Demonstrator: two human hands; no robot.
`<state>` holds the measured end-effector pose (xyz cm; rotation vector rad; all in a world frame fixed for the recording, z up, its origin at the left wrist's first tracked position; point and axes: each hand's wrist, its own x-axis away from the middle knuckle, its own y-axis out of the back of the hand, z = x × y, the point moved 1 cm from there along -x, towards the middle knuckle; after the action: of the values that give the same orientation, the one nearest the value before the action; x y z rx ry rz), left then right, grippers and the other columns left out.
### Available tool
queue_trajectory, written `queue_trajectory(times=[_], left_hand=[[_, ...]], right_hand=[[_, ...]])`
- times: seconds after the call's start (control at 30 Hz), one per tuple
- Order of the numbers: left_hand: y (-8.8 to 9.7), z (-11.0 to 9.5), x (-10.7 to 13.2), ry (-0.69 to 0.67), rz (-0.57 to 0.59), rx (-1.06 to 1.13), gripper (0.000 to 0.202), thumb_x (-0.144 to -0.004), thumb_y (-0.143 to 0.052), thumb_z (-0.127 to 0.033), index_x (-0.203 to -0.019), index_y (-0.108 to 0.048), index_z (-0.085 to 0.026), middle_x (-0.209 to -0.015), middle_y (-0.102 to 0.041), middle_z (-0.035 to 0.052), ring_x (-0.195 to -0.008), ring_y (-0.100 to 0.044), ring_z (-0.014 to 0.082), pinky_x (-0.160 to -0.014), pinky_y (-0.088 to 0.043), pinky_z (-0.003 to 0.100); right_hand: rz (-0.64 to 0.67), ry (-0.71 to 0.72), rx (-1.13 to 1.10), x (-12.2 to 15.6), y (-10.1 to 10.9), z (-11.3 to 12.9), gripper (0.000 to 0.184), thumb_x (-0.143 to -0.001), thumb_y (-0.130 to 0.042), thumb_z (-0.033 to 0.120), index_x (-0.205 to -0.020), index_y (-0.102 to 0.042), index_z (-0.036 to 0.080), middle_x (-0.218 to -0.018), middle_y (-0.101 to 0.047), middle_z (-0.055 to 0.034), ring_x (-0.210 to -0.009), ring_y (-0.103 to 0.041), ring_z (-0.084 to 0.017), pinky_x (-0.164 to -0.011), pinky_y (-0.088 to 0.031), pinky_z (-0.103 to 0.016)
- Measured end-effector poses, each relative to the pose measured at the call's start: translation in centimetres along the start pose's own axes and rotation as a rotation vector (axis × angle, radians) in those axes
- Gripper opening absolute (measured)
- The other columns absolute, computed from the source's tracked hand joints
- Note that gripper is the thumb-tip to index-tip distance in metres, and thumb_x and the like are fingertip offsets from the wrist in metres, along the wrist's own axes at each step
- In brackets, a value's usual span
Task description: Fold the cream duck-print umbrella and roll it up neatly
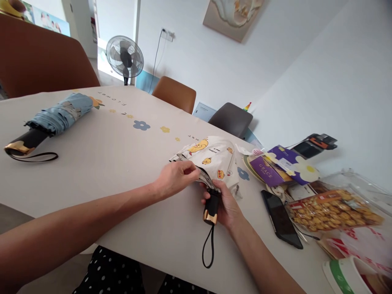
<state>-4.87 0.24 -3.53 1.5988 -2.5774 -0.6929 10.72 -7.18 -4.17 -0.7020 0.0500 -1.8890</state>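
Observation:
A white umbrella (pixel 216 157) with yellow duck prints lies loosely folded over the table, its black and gold handle toward me. My right hand (pixel 228 202) is wrapped round it where the handle meets the cloth. At the left edge of the same cloth, my left hand (pixel 177 175) has its fingers pinched together; the fabric edge seems to be between them, partly hidden. A black wrist loop hangs from the handle's end. Far to the left, a blue umbrella (pixel 64 112) lies rolled up on the table, with its own black and gold handle.
The table (pixel 122 183) has a pale cloth with printed flowers. Along its right side are a black phone (pixel 281 218), a purple box (pixel 271 169), a packet of nuts or biscuits (pixel 333 210) and a green-striped white cup (pixel 343 277). Chairs and a fan (pixel 125 57) stand beyond.

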Motion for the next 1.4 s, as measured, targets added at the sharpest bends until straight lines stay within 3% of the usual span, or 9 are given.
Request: queue_trajectory(times=[0.23, 0.37, 0.47, 0.67, 0.87, 0.97, 1.13, 1.27, 1.4], left_hand=[[0.0, 1.3, -0.9, -0.052, -0.04, -0.198, 0.025, -0.078, -0.044, -0.03, -0.063, -0.063, -0.022, -0.075, -0.062, 0.0005, -0.082, -0.053, 0.0159, -0.067, -0.04, 0.025], [0.7, 1.4, -1.4, 0.042, -0.205, -0.309, 0.02, -0.078, -0.048, -0.034, -0.082, -0.065, -0.024, -0.087, -0.063, 0.0008, -0.087, -0.053, 0.0173, -0.066, -0.039, 0.027], [0.8, 2.3, -2.0, 0.074, -0.205, -0.367, 0.035, -0.073, -0.055, -0.047, -0.097, -0.063, -0.022, -0.1, -0.061, 0.0044, -0.1, -0.049, 0.0218, -0.075, -0.04, 0.029], [1.2, 3.5, -2.8, 0.044, -0.229, -0.382, 0.026, -0.077, -0.052, -0.045, -0.077, -0.07, -0.027, -0.093, -0.062, 0.0025, -0.098, -0.049, 0.021, -0.088, -0.036, 0.034], [2.0, 1.8, -2.1, -0.162, -0.384, -0.478, 0.028, -0.082, -0.048, -0.04, -0.074, -0.07, -0.025, -0.089, -0.064, 0.003, -0.09, -0.05, 0.0189, -0.089, -0.03, 0.037], [2.4, 0.4, -2.0, -0.177, -0.43, -0.278, 0.027, -0.079, -0.051, -0.04, -0.068, -0.068, -0.022, -0.077, -0.061, 0.003, -0.082, -0.051, 0.0174, -0.085, -0.035, 0.033], [2.3, -2.2, -2.8, 0.008, -0.07, 0.618, 0.027, -0.075, -0.058, -0.041, -0.076, -0.067, -0.016, -0.072, -0.062, 0.0033, -0.073, -0.056, 0.0149, -0.079, -0.043, 0.031], [0.8, -2.8, -3.0, 0.115, 0.304, 0.951, 0.021, -0.074, -0.058, -0.027, -0.086, -0.068, -0.013, -0.086, -0.066, 0.0082, -0.088, -0.059, 0.019, -0.089, -0.042, 0.036], [-1.8, -1.9, -2.7, 0.139, 0.21, 0.93, 0.026, -0.063, -0.064, -0.013, -0.089, -0.066, -0.013, -0.096, -0.067, 0.0088, -0.091, -0.06, 0.021, -0.082, -0.047, 0.034]], right_hand=[[0.14, -0.065, -0.181, 0.8, 0.9, -0.5, 0.016, -0.076, -0.056, 0.028, -0.069, -0.048, 0.016, -0.055, -0.045, 0.005, -0.033, -0.027, -0.002, -0.029, -0.031, -0.015], [0.179, -0.116, -0.252, 0.5, 1.4, -0.8, 0.02, -0.079, -0.051, 0.028, -0.064, -0.045, 0.017, -0.051, -0.043, 0.0053, -0.031, -0.024, -0.002, -0.027, -0.029, -0.015], [0.228, -0.138, -0.272, 0.1, 2.0, -0.9, 0.023, -0.081, -0.049, 0.031, -0.063, -0.045, 0.017, -0.045, -0.038, 0.0067, -0.03, -0.022, -0.003, -0.027, -0.029, -0.015], [0.329, -0.207, -0.217, -0.2, 2.3, -1.0, 0.03, -0.081, -0.049, 0.038, -0.06, -0.044, 0.017, -0.037, -0.03, 0.0082, -0.03, -0.023, -0.004, -0.027, -0.029, -0.015], [0.261, -0.165, -0.229, 0.5, 1.3, -0.7, 0.024, -0.078, -0.054, 0.032, -0.062, -0.043, 0.018, -0.046, -0.04, 0.0064, -0.031, -0.025, -0.002, -0.028, -0.028, -0.014], [0.255, -0.119, -0.21, 0.6, 1.2, -0.7, 0.023, -0.075, -0.058, 0.031, -0.064, -0.044, 0.017, -0.052, -0.044, 0.0054, -0.032, -0.027, -0.002, -0.028, -0.029, -0.014], [0.215, -0.017, -0.133, 0.6, 1.3, -1.2, 0.021, -0.073, -0.061, 0.033, -0.072, -0.047, 0.017, -0.061, -0.052, 0.0033, -0.035, -0.034, -0.002, -0.031, -0.033, -0.015], [0.175, -0.019, -0.118, 0.9, 1.3, -1.3, 0.024, -0.072, -0.063, 0.037, -0.076, -0.048, 0.018, -0.066, -0.055, 0.0026, -0.036, -0.038, -0.003, -0.032, -0.035, -0.017], [0.218, 0.018, -0.161, 1.4, 1.2, -1.0, 0.024, -0.071, -0.063, 0.036, -0.073, -0.047, 0.018, -0.062, -0.052, 0.0046, -0.035, -0.036, -0.003, -0.032, -0.034, -0.017]])
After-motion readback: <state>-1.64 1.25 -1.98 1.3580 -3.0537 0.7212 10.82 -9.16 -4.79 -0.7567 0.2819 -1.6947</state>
